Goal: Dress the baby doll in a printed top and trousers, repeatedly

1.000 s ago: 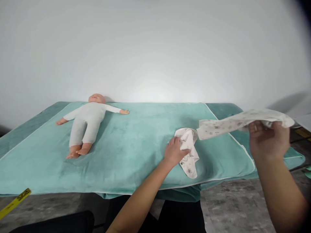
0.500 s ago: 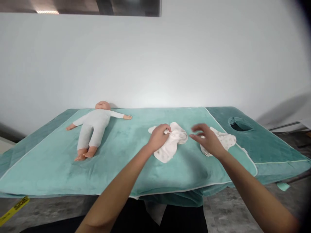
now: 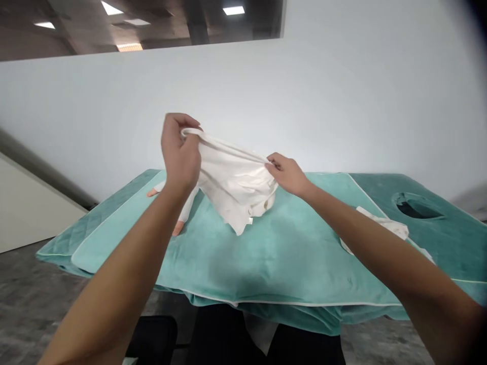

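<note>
A thin white baby garment [image 3: 232, 177] hangs stretched between my two hands above the bed, its lower corner drooping to a point with a small tag beside it. My left hand [image 3: 181, 152] is higher and grips one end of the folded edge. Farther right and lower, my right hand [image 3: 287, 173] pinches the other end of that edge. Behind the garment and my left arm lies a baby doll [image 3: 187, 209] in pale clothes; a leg, a foot and one hand show, and the rest is hidden.
A green padded bed [image 3: 289, 263] with white piping stands against a white wall [image 3: 342, 101]. On its right, a second white patterned garment [image 3: 391, 227] lies partly behind my right forearm, near a face hole [image 3: 418, 208]. A dark chair [image 3: 152, 337] is below the near edge.
The white garment went from crumpled on the bed to lifted and spread out. My right hand, empty before, now grips it too. Both hands moved left and up, and the view shifted.
</note>
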